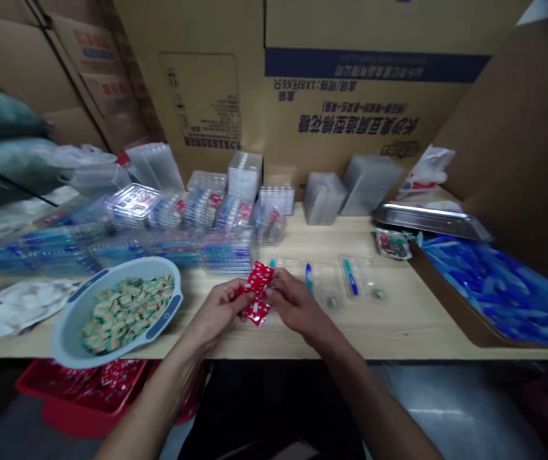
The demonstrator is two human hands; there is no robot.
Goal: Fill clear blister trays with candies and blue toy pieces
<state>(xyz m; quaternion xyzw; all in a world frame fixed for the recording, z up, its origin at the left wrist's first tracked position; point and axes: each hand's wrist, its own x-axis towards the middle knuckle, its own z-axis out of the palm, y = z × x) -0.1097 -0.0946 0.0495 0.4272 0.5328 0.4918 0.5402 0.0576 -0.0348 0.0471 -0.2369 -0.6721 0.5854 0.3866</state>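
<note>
A very big brown cardboard box with dark writing [331,96] stands at the back, and its words are upside down. In front of it is a long, pale wooden table [412,326]. A long row of clear plastic packs with blue things inside [230,249] is piled up on the left and middle. On the right, a low brown cardboard box [446,303] is full of blue plastic sticks [508,287]. A light blue oval plastic basket [65,333] sits at the front left, with lots of little striped pieces [127,313] in it. Under the table, on the left, is a red plastic tub [79,418]. A shiny grey metal tray [431,220] is at the back right.

The left hand [220,308] and right hand [297,301] are close together over the front of the table. Both pinch a shiny red packet with white spots [258,291] between thumb and fingers. It is right between the two hands. Fingers hide its middle, so I cannot tell if it is one piece or two.

Just past the right hand lie flat, clear plastic trays [368,271]. One has a thin blue stick [351,276] in it and a tiny greenish piece [378,293].
</note>
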